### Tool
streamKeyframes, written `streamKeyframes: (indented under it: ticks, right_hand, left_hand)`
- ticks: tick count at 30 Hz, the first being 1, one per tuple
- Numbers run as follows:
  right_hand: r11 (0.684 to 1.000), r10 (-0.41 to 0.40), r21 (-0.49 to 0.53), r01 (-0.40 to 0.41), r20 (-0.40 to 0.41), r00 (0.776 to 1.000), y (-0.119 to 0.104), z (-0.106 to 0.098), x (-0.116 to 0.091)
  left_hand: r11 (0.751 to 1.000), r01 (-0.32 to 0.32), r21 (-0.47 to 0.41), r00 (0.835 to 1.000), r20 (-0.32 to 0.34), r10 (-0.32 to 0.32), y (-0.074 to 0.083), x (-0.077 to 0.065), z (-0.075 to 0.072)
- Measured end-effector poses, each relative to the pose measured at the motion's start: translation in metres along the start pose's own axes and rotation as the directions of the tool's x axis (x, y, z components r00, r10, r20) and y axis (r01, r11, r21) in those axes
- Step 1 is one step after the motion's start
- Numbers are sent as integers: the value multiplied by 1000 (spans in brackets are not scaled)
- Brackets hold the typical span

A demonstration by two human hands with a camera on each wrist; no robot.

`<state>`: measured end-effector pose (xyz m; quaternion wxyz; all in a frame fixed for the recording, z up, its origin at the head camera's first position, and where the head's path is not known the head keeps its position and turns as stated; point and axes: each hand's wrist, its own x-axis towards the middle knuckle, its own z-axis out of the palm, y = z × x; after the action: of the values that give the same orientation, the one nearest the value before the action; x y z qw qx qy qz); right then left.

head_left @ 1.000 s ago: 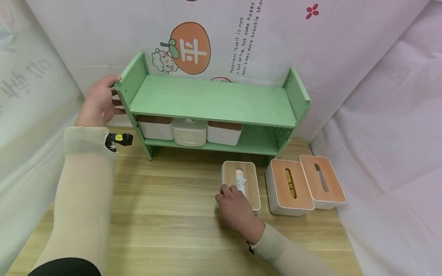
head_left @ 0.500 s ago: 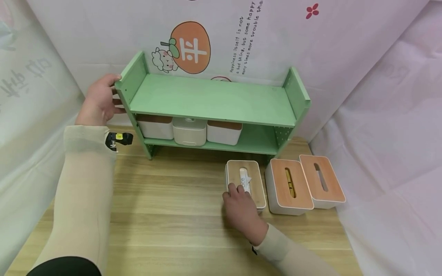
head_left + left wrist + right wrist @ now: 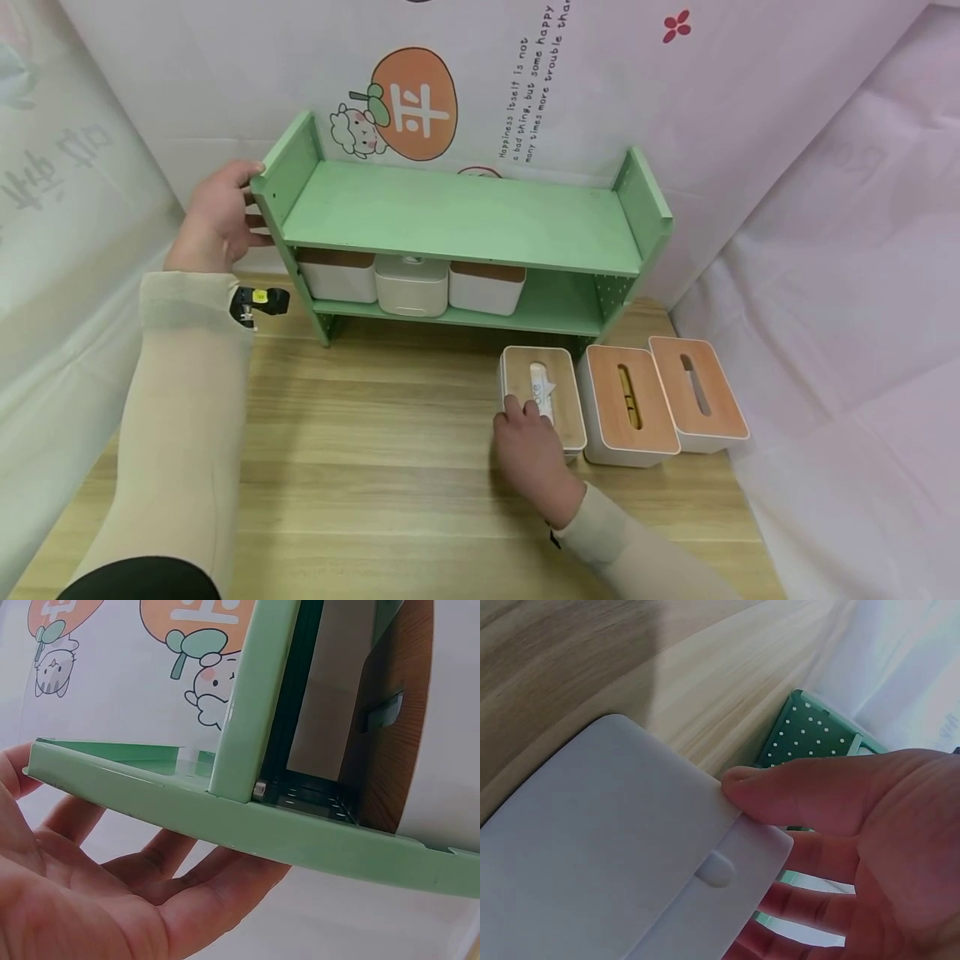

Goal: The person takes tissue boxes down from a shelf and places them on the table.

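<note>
- Nearest the viewer, two pale sleeves are seen: the left sleeve point(image 3: 183, 400) is stretched forward along the left, the right sleeve point(image 3: 637, 542) is brought in from the lower right over the wood-grain tabletop point(image 3: 360, 467).
- Right hand point(image 3: 532, 458): palm turned inward and fingers bent. One box is gripped by it at the near left part; in the right wrist view the thumb is pressed on the white wall and the other fingers are set across from it.
- Held box point(image 3: 567, 408): one, white with a pale wood lid, placed in front of the shelf's right half. A white packet point(image 3: 540, 387) is shown through its slot.
- Just beside it, to the right, two more boxes with orange-toned lids are counted: the second box point(image 3: 654, 412), something yellow seen in its slot, and the third box point(image 3: 720, 408), set at a slant.
- Left hand point(image 3: 216, 215): raised to the shelf's left side panel point(image 3: 288, 167). Thumb is laid at the top corner; fingers are spread, lightly bent, rested on the outer face.
- Green shelf point(image 3: 457, 212): one, made up of two boards and two side panels. Three containers are lined up on the lower board: two brown-lidded boxes point(image 3: 487, 292) with one cream box point(image 3: 412, 293) between.
- Farthest back, a printed cloth point(image 3: 585, 117) is hung.
</note>
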<state>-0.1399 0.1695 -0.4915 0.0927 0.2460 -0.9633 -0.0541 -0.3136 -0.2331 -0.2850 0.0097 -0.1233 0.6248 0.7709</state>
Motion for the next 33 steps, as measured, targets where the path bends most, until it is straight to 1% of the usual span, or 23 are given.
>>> streamKeyframes:
  ticks: [6, 14, 22, 24, 26, 27, 28, 29, 30, 32, 33]
  right_hand:
    - [1000, 23, -9, -23, 17, 1000, 3, 2, 0]
    - [997, 78, 2, -78, 28, 997, 9, 2, 0]
    - [997, 72, -1, -72, 21, 997, 12, 3, -1]
    - [997, 71, 22, -72, 43, 997, 14, 3, 0]
    - [990, 94, 100, -103, 93, 991, 20, -1, 2]
    - [979, 109, 161, -127, 119, 987, 25, -4, 3]
    - [958, 131, 234, -163, 147, 980, 33, -9, 5]
    - [922, 160, 323, -212, 180, 970, 43, -14, 7]
    - [882, 196, 392, -260, 196, 961, 55, -19, 9]
    - [805, 276, 487, -339, 200, 940, 87, -32, 13]
    - [752, 317, 536, -384, 217, 923, 105, -40, 14]
  left_hand:
    - [1000, 0, 8, 1000, 10, -1, 0, 0, -1]
    - [1000, 0, 17, 1000, 1, 0, 1, 0, 0]
    - [1000, -1, 22, 1000, -7, 1, 0, -1, 1]
    - [1000, 1, 23, 1000, -9, 0, 0, -1, 2]
    - [1000, 3, 24, 1000, -8, -3, 0, -1, 1]
    - [1000, 5, 24, 1000, -7, -4, 0, -1, 1]
    - [1000, 6, 25, 1000, -5, -5, 0, -1, 1]
    - [1000, 7, 26, 1000, -4, -7, 0, -1, 1]
    - [1000, 8, 28, 1000, -2, -8, 1, -2, 1]
    - [999, 10, 34, 1000, 2, -10, 2, -1, 1]
    - [999, 12, 37, 1000, 2, -12, 2, -1, 1]
